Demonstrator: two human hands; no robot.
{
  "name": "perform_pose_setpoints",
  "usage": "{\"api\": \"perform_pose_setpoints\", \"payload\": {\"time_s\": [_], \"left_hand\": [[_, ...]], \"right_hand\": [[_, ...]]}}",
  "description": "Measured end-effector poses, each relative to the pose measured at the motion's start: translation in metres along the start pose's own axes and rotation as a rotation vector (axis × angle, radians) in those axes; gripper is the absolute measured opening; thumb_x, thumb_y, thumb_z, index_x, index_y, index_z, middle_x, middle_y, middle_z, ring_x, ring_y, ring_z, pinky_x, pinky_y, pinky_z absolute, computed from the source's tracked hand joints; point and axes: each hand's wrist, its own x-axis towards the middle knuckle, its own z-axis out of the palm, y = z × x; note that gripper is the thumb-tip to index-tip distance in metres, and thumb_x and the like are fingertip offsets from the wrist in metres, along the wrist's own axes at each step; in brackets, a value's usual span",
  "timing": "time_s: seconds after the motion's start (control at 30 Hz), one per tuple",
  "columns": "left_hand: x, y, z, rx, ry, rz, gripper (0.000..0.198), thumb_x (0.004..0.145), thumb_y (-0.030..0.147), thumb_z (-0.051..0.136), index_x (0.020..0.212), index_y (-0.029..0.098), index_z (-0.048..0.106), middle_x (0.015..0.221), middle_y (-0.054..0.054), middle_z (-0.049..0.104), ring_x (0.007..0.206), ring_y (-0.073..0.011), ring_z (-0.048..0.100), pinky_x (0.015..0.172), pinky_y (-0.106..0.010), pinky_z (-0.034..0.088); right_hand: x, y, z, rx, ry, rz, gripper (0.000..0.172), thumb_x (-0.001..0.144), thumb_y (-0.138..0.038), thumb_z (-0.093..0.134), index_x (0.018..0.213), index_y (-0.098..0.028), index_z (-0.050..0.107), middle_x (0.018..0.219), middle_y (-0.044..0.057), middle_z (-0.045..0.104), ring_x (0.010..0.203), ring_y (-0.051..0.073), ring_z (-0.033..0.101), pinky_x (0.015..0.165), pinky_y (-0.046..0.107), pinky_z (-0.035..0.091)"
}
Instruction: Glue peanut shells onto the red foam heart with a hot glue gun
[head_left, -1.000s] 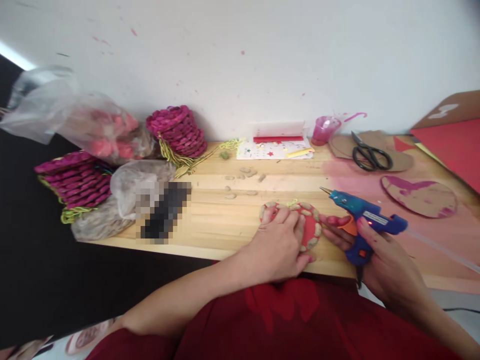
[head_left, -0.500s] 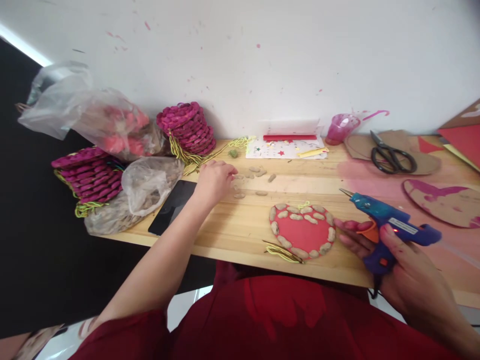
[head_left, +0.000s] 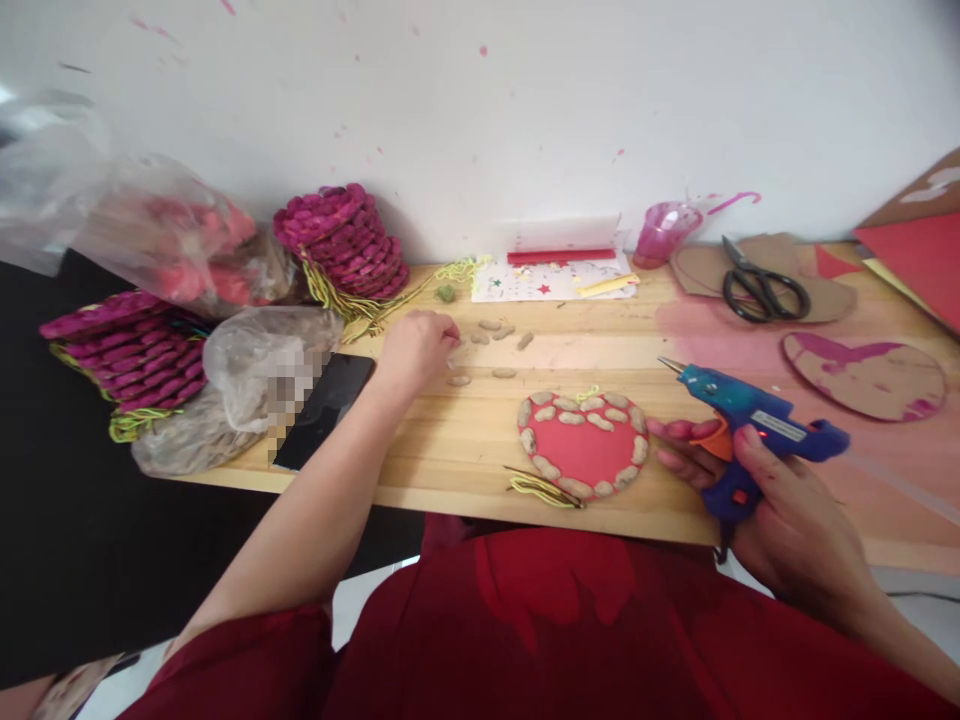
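My right hand (head_left: 787, 510) is wrapped round the handle of a blue glue gun (head_left: 757, 415), its metal nozzle facing left and a small red light lit. Left of it lies a red heart (head_left: 589, 452) with peanuts glued round its edge and a second row under its top. My left hand (head_left: 421, 345) is low over the table, thumb and fingers drawn together beside several loose peanuts (head_left: 504, 373). Whatever may be between those fingertips is too small and hidden to make out.
Black scissors (head_left: 765, 293) rest on cardboard pieces at the back right, behind a painted cardboard heart (head_left: 862, 378). A pink-stained cup (head_left: 666, 235) stands by the wall. At left are a phone (head_left: 326, 410), plastic bags (head_left: 262, 360) and a magenta woven basket (head_left: 345, 240). Yarn (head_left: 544, 488) lies near the front edge.
My left hand's fingers have drawn closer together near the loose peanuts. The whole view has shifted slightly, moving things left and up. My right hand keeps hold of the glue gun.
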Motion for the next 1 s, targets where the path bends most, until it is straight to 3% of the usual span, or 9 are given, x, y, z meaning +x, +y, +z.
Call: {"api": "perform_pose_setpoints", "payload": {"time_s": [0.17, 0.37, 0.6, 0.7, 0.8, 0.87, 0.93, 1.0], "left_hand": [[-0.002, 0.002, -0.002, 0.019, -0.008, -0.02, 0.026, 0.087, 0.02, 0.056, 0.098, 0.018, 0.08, 0.101, -0.012, 0.078, 0.096, -0.0299, 0.07, 0.085, -0.037, 0.049], [-0.005, 0.003, -0.004, 0.062, -0.007, -0.031, 0.025, 0.088, 0.023, 0.055, 0.096, 0.019, 0.078, 0.1, -0.012, 0.077, 0.095, -0.0299, 0.07, 0.083, -0.036, 0.048], [-0.005, 0.011, -0.006, 0.153, -0.027, -0.073, 0.025, 0.088, 0.023, 0.054, 0.095, 0.019, 0.077, 0.101, -0.013, 0.077, 0.094, -0.0308, 0.069, 0.08, -0.038, 0.047], [-0.012, 0.011, -0.011, 0.128, 0.029, -0.073, 0.022, 0.087, 0.022, 0.055, 0.092, 0.019, 0.076, 0.1, -0.013, 0.076, 0.098, -0.0305, 0.068, 0.082, -0.037, 0.047], [-0.029, 0.017, -0.022, -0.107, 0.163, -0.103, 0.019, 0.088, 0.029, 0.06, 0.092, 0.022, 0.077, 0.092, -0.007, 0.076, 0.092, -0.0266, 0.068, 0.082, -0.036, 0.048], [-0.045, 0.027, -0.027, -0.459, 0.201, -0.173, 0.019, 0.083, 0.037, 0.069, 0.093, 0.023, 0.078, 0.081, -0.002, 0.075, 0.078, -0.0214, 0.067, 0.075, -0.032, 0.05], [-0.059, 0.041, -0.028, -0.862, 0.132, -0.2, 0.02, 0.074, 0.037, 0.079, 0.086, 0.021, 0.078, 0.079, -0.002, 0.075, 0.074, -0.0182, 0.066, 0.071, -0.03, 0.051], [-0.071, 0.056, -0.025, -1.226, -0.009, -0.222, 0.024, 0.064, 0.033, 0.088, 0.078, 0.018, 0.077, 0.075, -0.002, 0.073, 0.069, -0.0142, 0.063, 0.068, -0.027, 0.05]], "right_hand": [[-0.002, 0.002, -0.003, 0.01, -0.076, -0.063, 0.034, 0.063, -0.046, 0.09, 0.079, -0.019, 0.077, 0.084, 0.008, 0.079, 0.094, 0.03, 0.079, 0.076, 0.029, 0.067], [-0.002, 0.006, -0.008, 0.015, -0.124, -0.105, 0.028, 0.073, -0.045, 0.084, 0.082, -0.02, 0.077, 0.085, 0.006, 0.078, 0.099, 0.029, 0.078, 0.079, 0.032, 0.066], [-0.004, 0.007, -0.007, 0.027, -0.14, -0.126, 0.024, 0.075, -0.043, 0.084, 0.081, -0.02, 0.077, 0.084, 0.007, 0.079, 0.101, 0.029, 0.077, 0.083, 0.036, 0.065], [-0.004, 0.008, -0.007, 0.043, -0.146, -0.118, 0.024, 0.073, -0.043, 0.085, 0.08, -0.021, 0.077, 0.083, 0.006, 0.078, 0.101, 0.029, 0.077, 0.084, 0.036, 0.064], [-0.003, 0.009, -0.008, 0.04, -0.16, -0.115, 0.024, 0.076, -0.044, 0.082, 0.08, -0.021, 0.076, 0.086, 0.006, 0.078, 0.1, 0.029, 0.076, 0.085, 0.037, 0.064], [-0.003, 0.009, -0.01, 0.033, -0.173, -0.117, 0.023, 0.078, -0.044, 0.08, 0.079, -0.022, 0.075, 0.089, 0.005, 0.077, 0.1, 0.028, 0.076, 0.084, 0.037, 0.064], [-0.003, 0.009, -0.01, 0.032, -0.18, -0.116, 0.022, 0.078, -0.044, 0.08, 0.079, -0.022, 0.075, 0.09, 0.004, 0.077, 0.099, 0.028, 0.076, 0.082, 0.036, 0.064], [-0.003, 0.009, -0.01, 0.031, -0.185, -0.115, 0.021, 0.078, -0.044, 0.08, 0.079, -0.023, 0.075, 0.09, 0.004, 0.077, 0.098, 0.028, 0.076, 0.08, 0.035, 0.064]]}}
